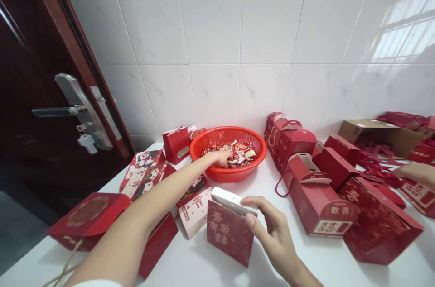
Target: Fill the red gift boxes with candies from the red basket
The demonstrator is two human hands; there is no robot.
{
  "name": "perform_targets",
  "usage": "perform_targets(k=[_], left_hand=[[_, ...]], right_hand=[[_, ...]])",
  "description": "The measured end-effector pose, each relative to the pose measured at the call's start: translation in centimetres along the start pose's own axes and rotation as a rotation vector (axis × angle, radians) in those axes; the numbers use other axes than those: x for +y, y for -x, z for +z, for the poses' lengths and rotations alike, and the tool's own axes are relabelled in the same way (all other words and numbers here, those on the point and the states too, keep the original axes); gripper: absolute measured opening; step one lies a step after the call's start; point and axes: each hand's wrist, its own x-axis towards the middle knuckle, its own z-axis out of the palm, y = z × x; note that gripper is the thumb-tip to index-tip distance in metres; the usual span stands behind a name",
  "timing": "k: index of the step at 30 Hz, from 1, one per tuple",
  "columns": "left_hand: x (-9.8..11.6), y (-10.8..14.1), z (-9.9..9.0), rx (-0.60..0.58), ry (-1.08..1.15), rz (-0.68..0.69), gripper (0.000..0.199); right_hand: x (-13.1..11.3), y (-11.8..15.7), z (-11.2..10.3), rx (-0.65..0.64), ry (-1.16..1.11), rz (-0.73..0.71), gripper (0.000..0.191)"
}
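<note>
My left hand (220,159) reaches into a red plastic basket (228,174) and touches the wrapped candies (239,153) inside. Its fingertips are hidden among the candies, so what they hold, if anything, cannot be made out. Nearer to me, my right hand (272,228) pinches the upper right edge of a small dark red box (228,235) with gold characters. That box stands upright on the white table, its white-lined flap raised at the top.
Patterned boxes (149,174) and a red box (91,217) lie on the left. Several red gift boxes (317,203) line the right, near a cardboard box (380,135). Another person's hand (418,174) is at the far right. A tiled wall (217,51) stands behind.
</note>
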Motion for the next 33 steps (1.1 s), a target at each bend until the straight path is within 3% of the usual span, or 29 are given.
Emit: perform_targets(k=[7, 15, 24, 30, 33], left_hand=[[-2.1, 0.9, -1.8, 0.185, 0.361, -0.01, 0.015], [-2.3, 2.1, -1.9, 0.234, 0.677, 0.02, 0.016], [-2.7, 1.5, -2.0, 0.377, 0.666, 0.046, 0.017], [-3.2, 1.1, -2.0, 0.464, 0.67, -0.026, 0.033], [-3.2, 1.0, -1.9, 0.475, 0.707, -0.06, 0.031]], right_hand=[[0.1, 0.0, 0.1, -0.01, 0.009, -0.007, 0.018], [0.3, 0.0, 0.0, -0.008, 0.02, 0.0, 0.02], [0.2, 0.0, -0.1, -0.011, 0.042, 0.003, 0.022], [0.0, -0.1, -0.2, -0.02, 0.04, 0.013, 0.022], [-0.1, -0.1, -0.1, -0.026, 0.043, 0.012, 0.023]])
